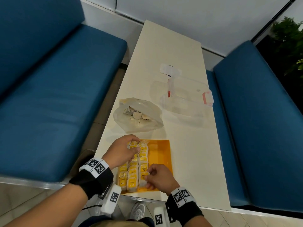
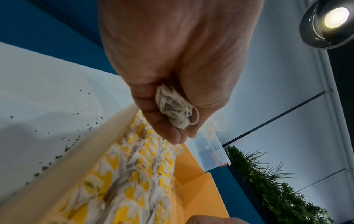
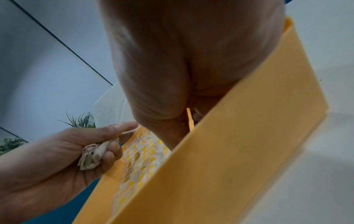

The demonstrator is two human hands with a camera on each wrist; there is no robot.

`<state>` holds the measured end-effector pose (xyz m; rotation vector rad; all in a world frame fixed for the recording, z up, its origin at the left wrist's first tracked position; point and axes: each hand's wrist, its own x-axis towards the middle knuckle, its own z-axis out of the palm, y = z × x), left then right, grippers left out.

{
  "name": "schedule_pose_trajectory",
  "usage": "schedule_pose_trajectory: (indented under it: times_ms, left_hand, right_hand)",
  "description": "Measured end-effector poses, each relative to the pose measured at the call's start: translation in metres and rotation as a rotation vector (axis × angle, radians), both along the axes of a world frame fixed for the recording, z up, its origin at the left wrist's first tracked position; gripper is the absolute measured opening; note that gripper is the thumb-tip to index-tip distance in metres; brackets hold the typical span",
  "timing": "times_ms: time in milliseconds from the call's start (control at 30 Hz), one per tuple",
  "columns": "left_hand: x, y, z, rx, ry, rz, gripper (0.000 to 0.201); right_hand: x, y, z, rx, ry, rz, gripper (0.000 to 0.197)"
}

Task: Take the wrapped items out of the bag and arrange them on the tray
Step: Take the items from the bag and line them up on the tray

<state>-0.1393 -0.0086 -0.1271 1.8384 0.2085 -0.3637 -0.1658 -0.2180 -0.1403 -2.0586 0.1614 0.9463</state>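
The person leans over a long cream surface (image 1: 183,145) set between two blue benches (image 1: 54,89). At its near end sits a shallow yellow tray (image 1: 162,154), and its left part is filled with rows of white-and-yellow wrapped packets (image 1: 139,169), packed edge to edge; the right part of the tray floor is bare.

The left hand (image 1: 122,152) hangs over the far left corner of the tray, its grip closed round a small bunch of wrapped items (image 2: 175,108) tucked in the palm, with pale strings showing between the curled fingers (image 2: 162,128). In the head view a packet also shows at its fingertips, above the far end of the rows.

The right hand (image 1: 159,177) is down at the near end of the tray, thumb and fingers pinching a single packet (image 1: 144,175) in the rightmost row. From the right wrist view the palm blocks most of that grip, so only the head view shows it.

Just beyond the tray lies the translucent plastic bag (image 1: 139,115), mouth open upward, with more wrapped pieces visible inside. To the right of the bag stands a clear plastic box (image 1: 185,99) with pink latches, and a small white paper slip lies farther off. Dark crumbs (image 2: 63,145) are scattered on the surface along the tray's left wall.
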Motion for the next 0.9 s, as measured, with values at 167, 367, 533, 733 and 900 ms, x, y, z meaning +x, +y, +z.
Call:
schedule_pose_trajectory:
  times_ms: [167, 367, 533, 733, 900]
  left_hand:
    - [0.001, -0.001, 0.000, 0.014, 0.002, -0.014, 0.030]
    - [0.001, 0.001, 0.002, -0.006, 0.015, -0.013, 0.026]
    - [0.000, 0.002, 0.005, 0.001, 0.018, -0.013, 0.024]
    - [0.002, 0.004, 0.013, -0.192, 0.088, 0.062, 0.020]
    - [0.003, 0.007, 0.024, -0.538, 0.227, 0.200, 0.019]
  right_hand:
    - [0.002, 0.008, -0.001, -0.028, -0.009, -0.040, 0.014]
    - [0.004, 0.015, -0.001, -0.105, -0.074, -0.088, 0.013]
    - [0.004, 0.019, -0.001, -0.158, -0.117, -0.098, 0.012]
    - [0.002, 0.019, 0.005, -0.175, -0.131, -0.107, 0.020]
    - [0.017, 0.019, 0.032, -0.151, -0.470, -0.031, 0.020]
